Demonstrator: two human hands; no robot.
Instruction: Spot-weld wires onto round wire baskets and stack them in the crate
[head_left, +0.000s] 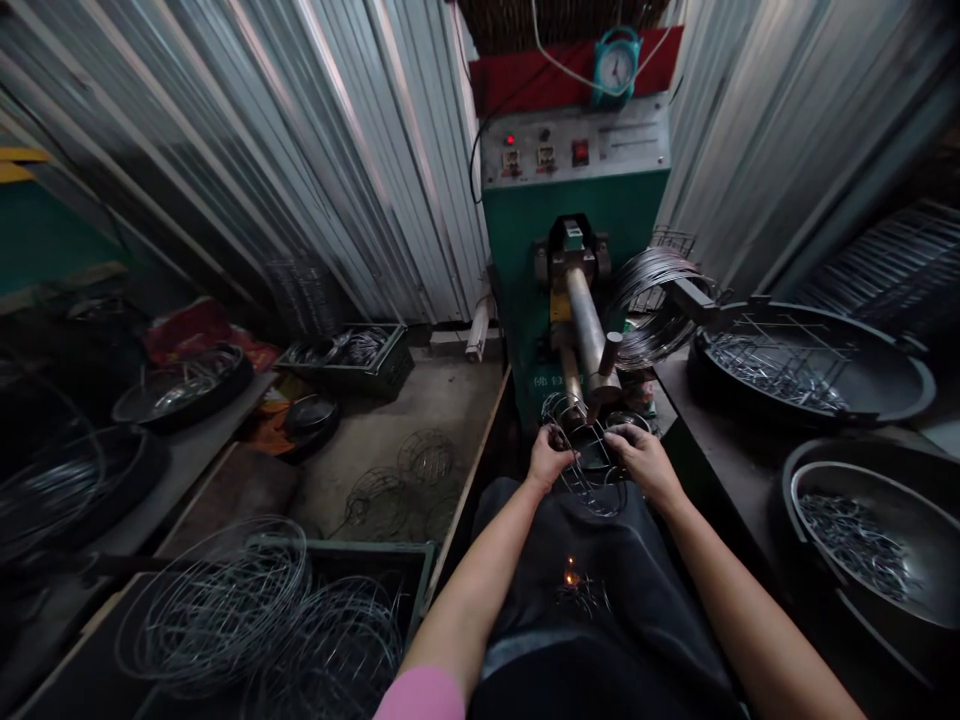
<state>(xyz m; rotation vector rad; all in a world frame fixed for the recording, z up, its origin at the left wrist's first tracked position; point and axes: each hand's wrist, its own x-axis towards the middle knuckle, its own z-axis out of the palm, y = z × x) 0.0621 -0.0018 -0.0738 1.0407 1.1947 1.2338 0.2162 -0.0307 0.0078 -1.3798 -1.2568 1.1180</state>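
A round wire frame [598, 498] is held up at the tips of a green welding machine's arms [592, 320]. My left hand [553, 457] is closed on its left side. My right hand [636, 450] is closed at its right side, close to the lower electrode; the fingertips are dark and small in view. Below, orange sparks [571, 578] glow above short wire pieces [589, 598] on the dark apron [622, 560] over my lap.
Finished wire frames [217, 610] fill a green crate [375, 548] at lower left. Right of me stand two black pans [896, 385] with short wires; a wire coil [652, 300] hangs beside the machine. More wire frames [427, 458] lie on the floor.
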